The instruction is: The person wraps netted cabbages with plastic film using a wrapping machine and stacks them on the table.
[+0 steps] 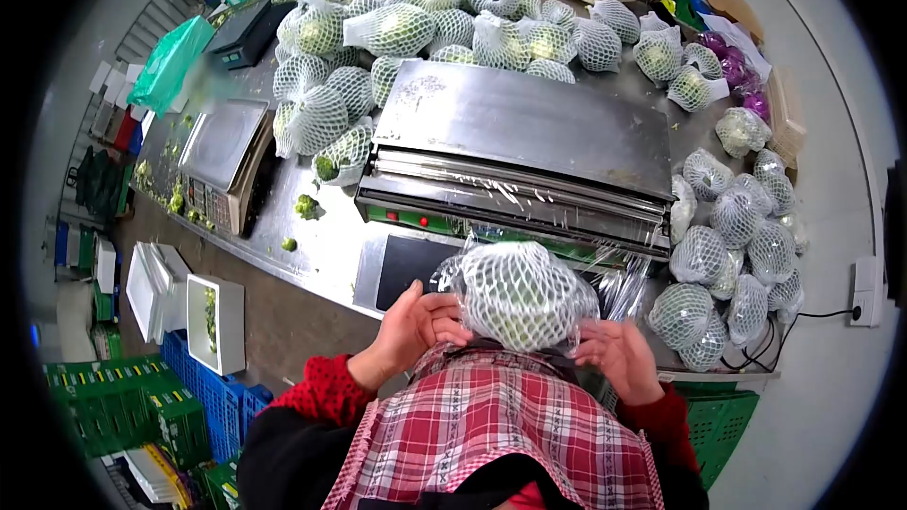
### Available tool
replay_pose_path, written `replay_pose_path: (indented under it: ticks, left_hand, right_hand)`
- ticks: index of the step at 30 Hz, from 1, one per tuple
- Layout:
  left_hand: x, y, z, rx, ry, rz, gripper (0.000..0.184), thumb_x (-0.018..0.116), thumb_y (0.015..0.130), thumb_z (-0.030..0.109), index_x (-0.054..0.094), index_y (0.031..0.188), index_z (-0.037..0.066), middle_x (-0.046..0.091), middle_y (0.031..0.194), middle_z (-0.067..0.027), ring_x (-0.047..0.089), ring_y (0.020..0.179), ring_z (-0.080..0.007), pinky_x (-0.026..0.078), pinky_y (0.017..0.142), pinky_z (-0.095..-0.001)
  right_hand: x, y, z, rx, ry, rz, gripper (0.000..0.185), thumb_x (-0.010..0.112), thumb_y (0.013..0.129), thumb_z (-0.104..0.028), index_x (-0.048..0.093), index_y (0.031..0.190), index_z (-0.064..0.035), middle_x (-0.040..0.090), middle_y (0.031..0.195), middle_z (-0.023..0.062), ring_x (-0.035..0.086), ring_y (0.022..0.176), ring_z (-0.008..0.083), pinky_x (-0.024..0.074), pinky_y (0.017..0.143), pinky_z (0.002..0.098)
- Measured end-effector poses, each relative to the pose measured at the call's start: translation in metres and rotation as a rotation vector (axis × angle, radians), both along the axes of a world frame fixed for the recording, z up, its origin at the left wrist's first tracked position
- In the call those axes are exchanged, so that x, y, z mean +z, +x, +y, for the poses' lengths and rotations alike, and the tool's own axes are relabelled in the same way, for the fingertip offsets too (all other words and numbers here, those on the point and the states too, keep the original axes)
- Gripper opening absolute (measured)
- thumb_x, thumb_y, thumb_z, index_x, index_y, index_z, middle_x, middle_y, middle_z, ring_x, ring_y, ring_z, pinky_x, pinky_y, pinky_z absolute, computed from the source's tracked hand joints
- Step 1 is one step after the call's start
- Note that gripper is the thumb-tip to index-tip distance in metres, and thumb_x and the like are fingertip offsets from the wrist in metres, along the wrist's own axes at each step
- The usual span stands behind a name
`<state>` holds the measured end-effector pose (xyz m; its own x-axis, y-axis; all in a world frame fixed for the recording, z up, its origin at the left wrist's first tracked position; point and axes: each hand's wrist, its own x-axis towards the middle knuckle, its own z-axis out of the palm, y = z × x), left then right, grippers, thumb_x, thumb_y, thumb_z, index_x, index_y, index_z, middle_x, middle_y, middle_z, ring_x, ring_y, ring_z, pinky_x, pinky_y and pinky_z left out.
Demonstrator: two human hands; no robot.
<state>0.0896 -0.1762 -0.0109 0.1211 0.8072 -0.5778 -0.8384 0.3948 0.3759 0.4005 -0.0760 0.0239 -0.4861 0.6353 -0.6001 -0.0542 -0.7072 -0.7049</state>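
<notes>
A pale green vegetable, perhaps a cabbage, in a white foam net is between my hands at the counter's front edge. Clear cling film lies around it, with shiny folds at both sides. My left hand is at its left side, fingers curled at the film's edge and thumb raised. On the right, the fingers of my right hand are bent and closed on the film's edge. Just beyond is a metal film-wrapping machine with a black plate at its front left.
Several netted vegetables are heaped behind the machine, and more are piled at right. A weighing scale stands at left near loose green bits. A white box and green crates are lower left. Cables hang at right.
</notes>
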Motion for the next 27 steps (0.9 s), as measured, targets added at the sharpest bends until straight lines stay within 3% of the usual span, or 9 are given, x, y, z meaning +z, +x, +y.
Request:
replay_pose_path:
  ticks: [4, 8, 12, 13, 15, 18, 24, 25, 27]
  left_hand:
    - [0.002, 0.019, -0.017, -0.006, -0.038, 0.533, 0.028, 0.051, 0.099, 0.023, 0.06, 0.096, -0.004, 0.063, 0.076, -0.01, 0.065, 0.071, -0.0187, 0.053, 0.067, -0.0287]
    - [0.021, 0.013, -0.038, 0.213, -0.094, 0.788, 0.037, 0.047, 0.099, 0.032, 0.052, 0.075, 0.005, 0.05, 0.059, -0.0036, 0.052, 0.047, -0.0153, 0.046, 0.046, -0.0293]
    - [-0.02, -0.007, -0.071, -0.002, -0.428, 0.409, 0.033, 0.052, 0.094, 0.026, 0.054, 0.069, 0.004, 0.046, 0.054, -0.0029, 0.045, 0.043, -0.0122, 0.036, 0.037, -0.0292]
    - [-0.044, 0.012, -0.065, -0.317, -0.574, 0.756, 0.029, 0.055, 0.091, 0.024, 0.063, 0.08, -0.001, 0.05, 0.056, -0.003, 0.048, 0.045, -0.0122, 0.038, 0.04, -0.0272]
    - [-0.117, 0.02, -0.069, -0.762, -0.059, 0.909, 0.024, 0.057, 0.089, 0.021, 0.064, 0.085, -0.001, 0.053, 0.065, -0.0055, 0.051, 0.054, -0.014, 0.04, 0.048, -0.0281]
    - [-0.161, 0.047, -0.06, -0.823, 0.319, 0.9, 0.018, 0.06, 0.087, 0.016, 0.064, 0.091, -0.001, 0.057, 0.078, -0.0092, 0.055, 0.067, -0.0166, 0.044, 0.06, -0.0294]
    - [-0.061, 0.078, 0.023, 0.078, 0.855, 1.053, 0.025, 0.066, 0.081, 0.006, 0.065, 0.105, -0.001, 0.066, 0.104, -0.0167, 0.063, 0.094, -0.022, 0.051, 0.083, -0.032]
    - [-0.006, 0.069, 0.036, -0.033, 0.974, 1.272, 0.029, 0.067, 0.08, 0.006, 0.065, 0.108, 0.001, 0.063, 0.114, -0.0201, 0.061, 0.105, -0.0272, 0.049, 0.091, -0.0363]
    - [0.033, 0.049, 0.039, -0.545, 0.844, 0.443, 0.065, 0.048, 0.085, 0.05, 0.059, 0.117, -0.006, 0.058, 0.124, -0.0224, 0.06, 0.108, -0.0312, 0.046, 0.098, -0.0396]
  right_hand:
    - [-0.01, 0.007, -0.011, 0.021, 0.664, -0.277, 0.023, 0.047, 0.099, -0.014, 0.058, 0.105, 0.0057, 0.062, 0.101, 0.0148, 0.066, 0.07, 0.0183, 0.0538, 0.061, 0.0286]
    - [-0.015, 0.028, 0.007, -0.183, 0.524, -0.479, 0.023, 0.043, 0.1, -0.011, 0.054, 0.084, 0.0004, 0.061, 0.075, 0.0068, 0.049, 0.042, 0.0082, 0.039, 0.04, 0.0216]
    - [-0.03, 0.056, -0.032, 0.078, 0.157, -0.669, 0.02, 0.052, 0.093, -0.011, 0.057, 0.075, -0.0025, 0.055, 0.062, 0.0017, 0.047, 0.045, 0.0069, 0.0373, 0.042, 0.023]
    - [-0.053, 0.052, -0.047, 0.125, 0.143, -0.672, 0.019, 0.054, 0.089, -0.012, 0.059, 0.074, -0.0005, 0.057, 0.062, 0.0037, 0.052, 0.051, 0.0102, 0.0418, 0.046, 0.0285]
    - [-0.128, 0.032, -0.078, 0.462, 0.358, -0.762, 0.018, 0.056, 0.081, -0.013, 0.065, 0.085, 0.002, 0.066, 0.076, 0.0164, 0.063, 0.066, 0.027, 0.0502, 0.062, 0.0379]
    - [-0.115, -0.038, -0.067, 0.851, 0.429, -0.741, 0.027, 0.059, 0.09, -0.019, 0.065, 0.108, -0.0002, 0.067, 0.104, 0.0201, 0.066, 0.093, 0.0321, 0.0505, 0.078, 0.0376]
    - [-0.07, -0.057, -0.058, 0.409, 0.26, -0.173, 0.038, 0.05, 0.094, -0.026, 0.051, 0.123, -0.0015, 0.057, 0.12, 0.0171, 0.055, 0.11, 0.0299, 0.0421, 0.092, 0.0392]
    - [-0.06, -0.055, -0.061, 0.342, 0.19, -0.059, 0.04, 0.049, 0.095, -0.028, 0.049, 0.126, -0.0017, 0.055, 0.123, 0.0166, 0.053, 0.113, 0.0295, 0.0407, 0.095, 0.0394]
    - [-0.04, -0.048, -0.068, 0.217, 0.017, 0.169, 0.044, 0.046, 0.097, -0.03, 0.045, 0.131, -0.0022, 0.052, 0.129, 0.0157, 0.05, 0.118, 0.0288, 0.0379, 0.1, 0.04]
